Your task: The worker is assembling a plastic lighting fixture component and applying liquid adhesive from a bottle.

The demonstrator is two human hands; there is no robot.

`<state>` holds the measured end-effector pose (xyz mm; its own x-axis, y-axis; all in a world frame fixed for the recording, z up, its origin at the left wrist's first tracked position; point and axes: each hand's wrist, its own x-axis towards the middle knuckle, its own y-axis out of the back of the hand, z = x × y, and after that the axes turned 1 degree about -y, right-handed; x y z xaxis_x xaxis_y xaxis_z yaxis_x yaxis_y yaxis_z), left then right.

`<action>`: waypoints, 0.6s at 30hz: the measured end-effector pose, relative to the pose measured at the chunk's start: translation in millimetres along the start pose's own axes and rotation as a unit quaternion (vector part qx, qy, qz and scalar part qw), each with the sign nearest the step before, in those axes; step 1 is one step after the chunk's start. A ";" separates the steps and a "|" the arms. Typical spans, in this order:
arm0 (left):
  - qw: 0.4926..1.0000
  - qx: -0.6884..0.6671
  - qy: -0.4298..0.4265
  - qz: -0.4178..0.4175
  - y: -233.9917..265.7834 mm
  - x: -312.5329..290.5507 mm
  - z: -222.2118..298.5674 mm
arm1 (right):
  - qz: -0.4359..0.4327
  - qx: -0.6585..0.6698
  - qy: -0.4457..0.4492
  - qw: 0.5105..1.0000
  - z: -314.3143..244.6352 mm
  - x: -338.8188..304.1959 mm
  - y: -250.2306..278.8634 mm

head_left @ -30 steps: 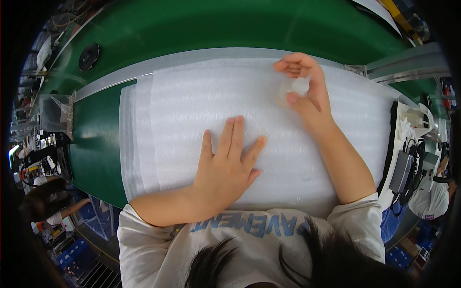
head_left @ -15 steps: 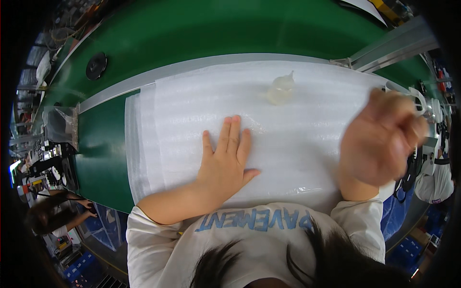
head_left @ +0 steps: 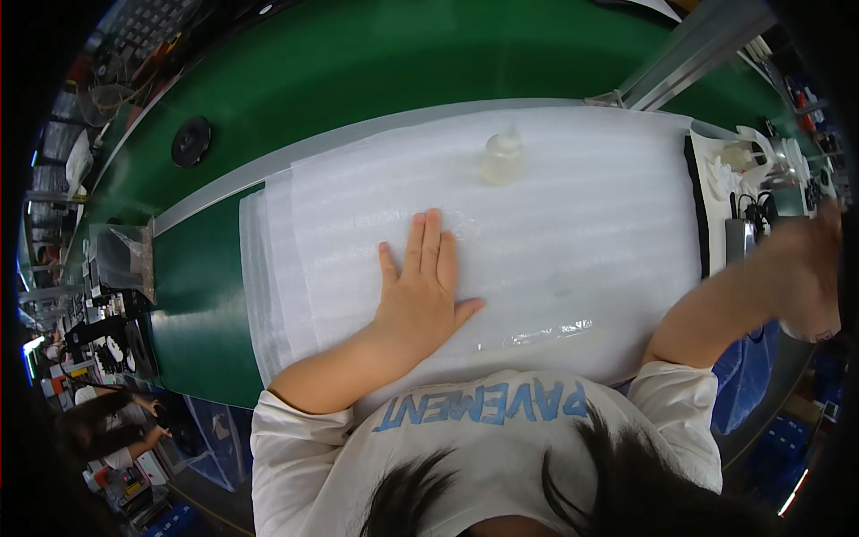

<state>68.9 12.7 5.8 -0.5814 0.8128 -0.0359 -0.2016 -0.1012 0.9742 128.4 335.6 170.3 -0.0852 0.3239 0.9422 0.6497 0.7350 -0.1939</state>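
My left hand [head_left: 420, 282] lies flat on a stack of white foam sheets [head_left: 573, 206], fingers stretched forward and thumb out to the right. A glossy clear film shows on the stack's near part. Beyond that hand, a small translucent squeeze bottle [head_left: 501, 163] with a thin nozzle stands on the sheets. Past the stack's right side, at the picture's rim, is my right hand [head_left: 810, 273], smeared by motion. Its fingers cannot be made out, nor whether it holds anything.
A green work surface [head_left: 429, 58] stretches behind a grey metal rail, with a round black disc [head_left: 191, 141] at its left. To the right stand a metal post [head_left: 693, 54] and a white tray [head_left: 716, 161] with cables and white items. Another person [head_left: 112, 425] works at lower left.
My right hand has swung outward to the right, away from the sheets to the rim of the view. The left hand stays flat on the stack. The whole view has shifted slightly.
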 end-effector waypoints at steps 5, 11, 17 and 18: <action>1.000 0.000 0.024 -0.015 3.3 -2.7 -1.5 | -0.335 -0.004 -0.173 0.926 31.1 -94.3 -69.2; 0.998 -0.003 0.033 -0.052 11.3 0.6 3.3 | -0.544 -0.100 -0.153 0.819 10.2 -172.9 -84.9; 0.996 0.004 0.023 -0.086 20.2 -5.0 -4.3 | -0.529 -0.078 -0.218 0.817 12.6 -194.4 -80.2; 0.996 0.003 0.026 -0.088 20.5 -5.0 -4.4 | -0.538 -0.063 -0.225 0.810 16.2 -193.7 -79.3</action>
<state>64.2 4.1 25.0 -0.5773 0.7873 -0.2165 -0.2989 0.0431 0.9533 81.2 224.2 -1.2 -0.9013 -0.2586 0.3475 0.0866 0.6785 0.7295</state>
